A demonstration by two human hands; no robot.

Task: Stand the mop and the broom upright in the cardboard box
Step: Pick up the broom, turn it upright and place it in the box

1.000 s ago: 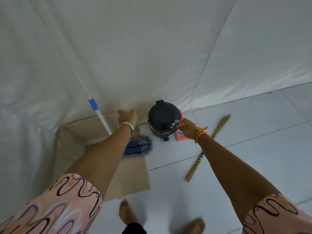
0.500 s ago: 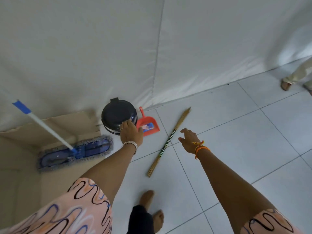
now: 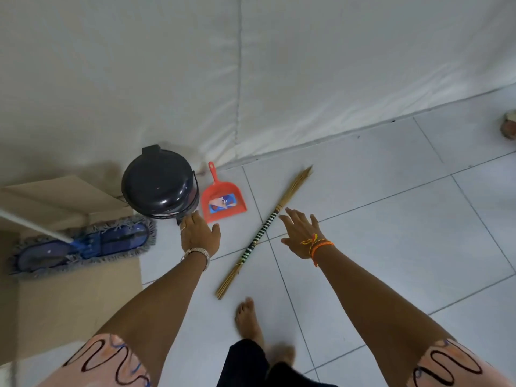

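- White floor tiles (image 3: 363, 247) fill the lower and right of the frame, meeting a pale padded wall (image 3: 251, 79) across the top; a bare foot (image 3: 248, 319) stands at lower centre.
- Nearest the camera, both forearms reach forward. The left hand (image 3: 199, 236) is open with fingers spread, empty, hovering just below the black bin (image 3: 159, 188).
- The right hand (image 3: 303, 236) is also open and empty, palm down, just right of the broom (image 3: 262, 233), not yet touching it as far as I can tell.
- That broom, a bundle of thin sticks with a striped binding, lies flat and diagonal on the tiles at centre frame.
- At left, the mop (image 3: 83, 244) rests with its blue fringed head on the flattened flap of the cardboard box (image 3: 64, 289), its white handle running off the left edge; whether it stands properly inside the box is unclear.
- Farther back, a red dustpan (image 3: 223, 202) lies between bin and broom.
- Judgement: the broom step is in hand. Next, the right hand needs to close around the bound section, lift, and carry it leftward past the bin to the box.
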